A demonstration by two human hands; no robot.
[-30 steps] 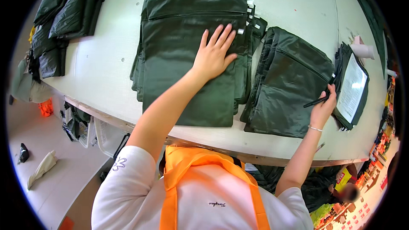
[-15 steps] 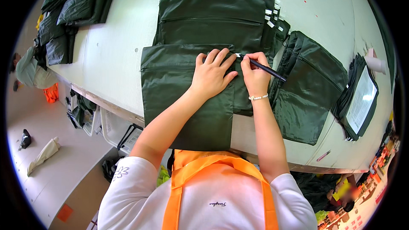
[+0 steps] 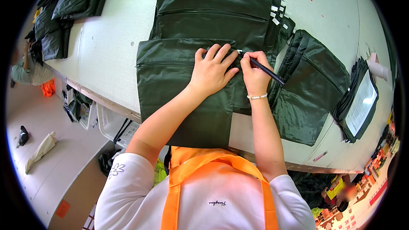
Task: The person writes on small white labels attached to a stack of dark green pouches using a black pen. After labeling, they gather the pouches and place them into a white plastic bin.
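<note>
My left hand [image 3: 212,71] lies spread on a dark green fabric piece with a zipper [image 3: 170,89], pressing near its upper right corner. My right hand [image 3: 255,73] grips a black marker pen [image 3: 270,72]. The pen's tip meets a small white tag [image 3: 239,52] at that piece's right edge, beside my left fingertips. Behind lies a stack of similar zippered green pieces [image 3: 213,15], with several white tags along its right edge. A folded pile of the same fabric [image 3: 313,93] is right of my right hand.
Dark packed bundles [image 3: 81,0] sit at the table's far left. At the right lies a dark fabric stack under a printed sheet [image 3: 361,104], near a white roll [image 3: 377,69]. A thin pink tool [image 3: 320,156] is by the front edge. White baskets [image 3: 108,119] stand below left.
The view has shifted slightly, so the far stack sits higher in the picture. Both hands keep nearly the same place, and the pen tip stays at the white tag.
</note>
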